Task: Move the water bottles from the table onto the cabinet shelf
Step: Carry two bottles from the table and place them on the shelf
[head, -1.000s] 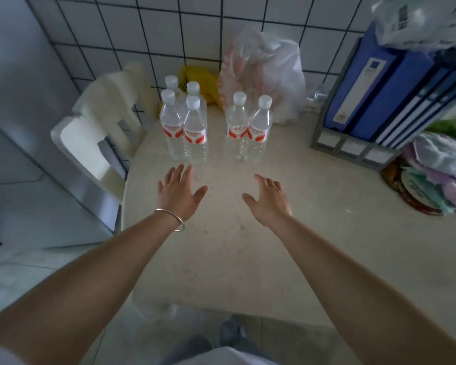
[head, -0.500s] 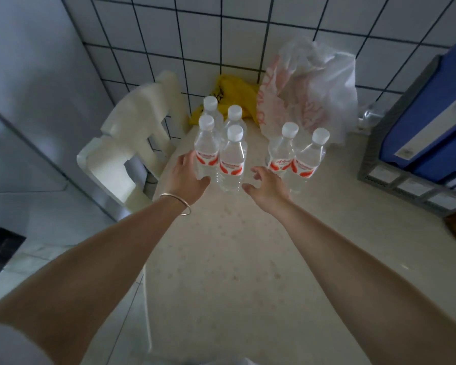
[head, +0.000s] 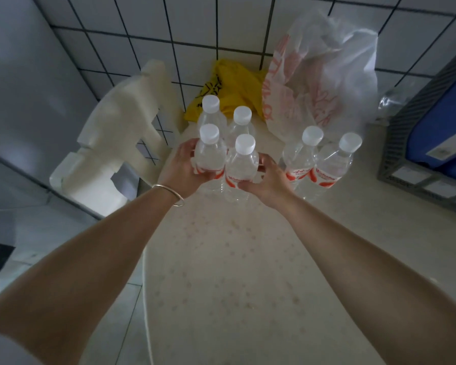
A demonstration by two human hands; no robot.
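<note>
Several clear water bottles with white caps and red labels stand on the pale table (head: 221, 272) near the tiled wall. My left hand (head: 181, 169), with a thin bracelet on the wrist, is wrapped around the front-left bottle (head: 210, 154). My right hand (head: 267, 180) grips the front bottle beside it (head: 241, 164). Two more bottles (head: 238, 122) stand just behind these. Another pair of bottles (head: 324, 162) stands apart to the right, untouched. No cabinet shelf is in view.
A white plastic chair (head: 121, 143) stands off the table's left edge. A yellow bag (head: 229, 85) and a white plastic bag (head: 321, 75) lean against the wall behind the bottles. A grey file rack with blue binders (head: 437, 133) sits at the right.
Both hands have reached forward from open above the table and closed on the two front bottles of the left group. The view has moved closer to the bottles.
</note>
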